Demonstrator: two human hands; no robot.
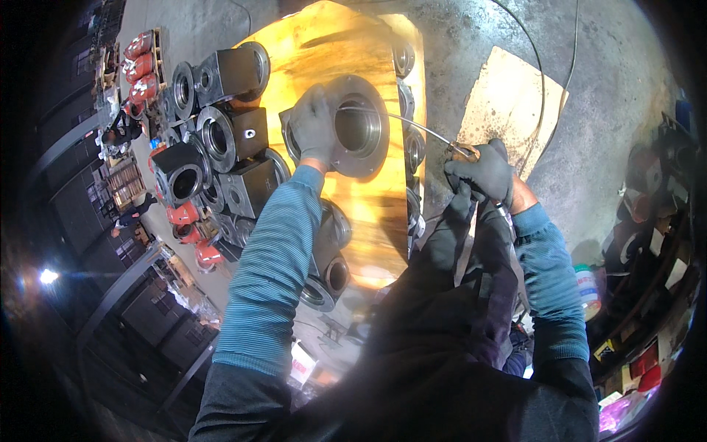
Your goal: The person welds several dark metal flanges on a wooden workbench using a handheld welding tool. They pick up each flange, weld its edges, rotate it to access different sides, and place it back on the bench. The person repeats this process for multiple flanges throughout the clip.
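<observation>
My left hand [314, 124], in a grey glove, rests on the left side of a flanged metal housing [377, 130] with a round bore. The housing lies on a yellowish board [364, 207]. In my right hand [483, 168], also gloved, is the handle of a blow gun [463, 150] with a long thin metal tube. This tube [422, 128] reaches left across the flange, and its end lies over the upper left part of the bore near my left hand. A hose fitting [500, 207] shows below my right hand.
Several similar metal housings [235, 185] are stacked left of the board, with more [414, 149] along its right edge. Stained cardboard [505, 105] lies on the floor under dark hoses [541, 83]. A white tub [586, 290] stands at the lower right. Two people [132, 215] are far left.
</observation>
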